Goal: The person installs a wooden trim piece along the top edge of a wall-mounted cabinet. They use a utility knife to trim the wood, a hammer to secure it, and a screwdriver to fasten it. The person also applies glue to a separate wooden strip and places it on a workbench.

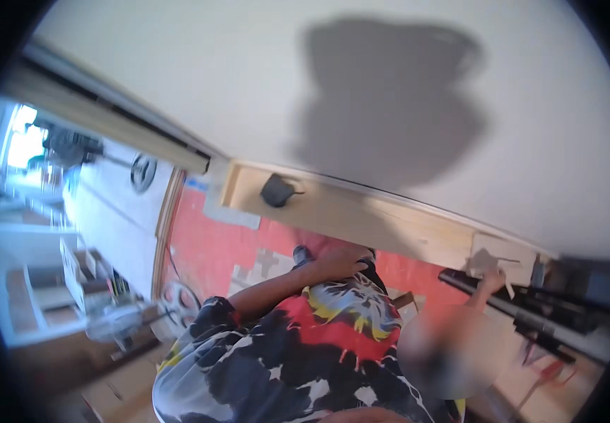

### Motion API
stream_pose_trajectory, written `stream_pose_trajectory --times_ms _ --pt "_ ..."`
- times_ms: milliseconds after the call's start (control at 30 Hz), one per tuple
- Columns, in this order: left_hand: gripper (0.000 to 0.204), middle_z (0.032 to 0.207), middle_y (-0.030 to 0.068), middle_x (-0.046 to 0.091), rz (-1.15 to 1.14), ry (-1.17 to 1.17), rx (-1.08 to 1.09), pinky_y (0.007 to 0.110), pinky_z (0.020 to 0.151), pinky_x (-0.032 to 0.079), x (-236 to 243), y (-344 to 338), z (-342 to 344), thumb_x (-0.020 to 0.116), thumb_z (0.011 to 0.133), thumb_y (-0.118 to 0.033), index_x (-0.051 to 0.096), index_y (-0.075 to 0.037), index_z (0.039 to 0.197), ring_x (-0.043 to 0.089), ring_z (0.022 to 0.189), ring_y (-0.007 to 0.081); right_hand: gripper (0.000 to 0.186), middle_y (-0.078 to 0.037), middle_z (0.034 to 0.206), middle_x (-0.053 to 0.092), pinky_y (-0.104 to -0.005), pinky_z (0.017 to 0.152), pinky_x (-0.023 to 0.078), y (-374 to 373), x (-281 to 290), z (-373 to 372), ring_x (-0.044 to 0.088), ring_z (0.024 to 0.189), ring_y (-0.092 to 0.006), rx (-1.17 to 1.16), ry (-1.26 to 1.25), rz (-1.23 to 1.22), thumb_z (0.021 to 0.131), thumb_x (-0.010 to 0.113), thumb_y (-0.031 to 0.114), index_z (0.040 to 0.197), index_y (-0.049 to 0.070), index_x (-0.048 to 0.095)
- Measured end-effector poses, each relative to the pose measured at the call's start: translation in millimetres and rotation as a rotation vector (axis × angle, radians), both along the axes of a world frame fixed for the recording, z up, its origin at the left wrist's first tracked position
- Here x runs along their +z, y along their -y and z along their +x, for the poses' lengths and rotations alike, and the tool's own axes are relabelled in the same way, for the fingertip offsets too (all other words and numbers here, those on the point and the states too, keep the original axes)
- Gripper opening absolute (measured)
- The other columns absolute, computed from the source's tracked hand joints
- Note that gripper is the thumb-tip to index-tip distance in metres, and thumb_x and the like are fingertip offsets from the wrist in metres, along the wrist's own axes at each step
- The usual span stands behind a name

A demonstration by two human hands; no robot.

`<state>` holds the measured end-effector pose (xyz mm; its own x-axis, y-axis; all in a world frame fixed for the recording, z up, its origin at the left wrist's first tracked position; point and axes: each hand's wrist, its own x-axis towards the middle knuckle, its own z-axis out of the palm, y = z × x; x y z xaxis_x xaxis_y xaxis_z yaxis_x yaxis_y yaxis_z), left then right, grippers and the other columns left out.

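Hand on hip, hand on a dark tool

A person's right hand (491,280) reaches to a long black tool (523,310) by the wooden ledge (361,215); its grip is too blurred to tell. The left hand (340,261) rests against the patterned shirt (298,352), holding nothing.

A red floor (210,247) carries the things here. Pale sheets of paper or card (262,264) lie flat on it near its middle, and another pale sheet (231,211) lies along its far edge, beside a light wooden board (361,218) that runs the length of that edge. A small dark object (276,190) rests on the board's left end.
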<state>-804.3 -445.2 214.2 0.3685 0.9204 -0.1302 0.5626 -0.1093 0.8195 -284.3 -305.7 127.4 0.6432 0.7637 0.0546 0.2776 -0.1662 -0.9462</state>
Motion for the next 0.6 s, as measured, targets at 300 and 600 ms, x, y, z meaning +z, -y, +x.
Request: stream_pose_trajectory --times_ms 300,600 --pt "0.035 0.110 0.0177 0.068 -0.188 0.395 0.640 0.035 0.087 0.051 75.0 49.8 -88.8 0.062 0.093 -0.018 0.060 -0.001 0.123 0.067 0.101 0.0251 0.013 -0.003 0.084 0.064 -0.0258 0.068 0.051 141.5 123.3 -336.2 0.063 0.076 -0.0106 0.723 -0.307 -0.139 0.094 0.064 0.009 0.105 0.002 0.060" --pt "0.025 0.102 0.0090 0.069 0.038 0.670 1.084 0.027 0.078 0.052 60.8 69.8 -156.8 0.058 0.098 -0.014 0.063 0.003 0.116 0.065 0.091 0.0132 0.019 -0.005 0.091 0.066 -0.0268 0.072 0.051 151.6 132.1 -518.8 0.062 0.079 -0.0097 1.502 -0.196 -0.337 0.097 0.061 0.011 0.111 -0.001 0.060"
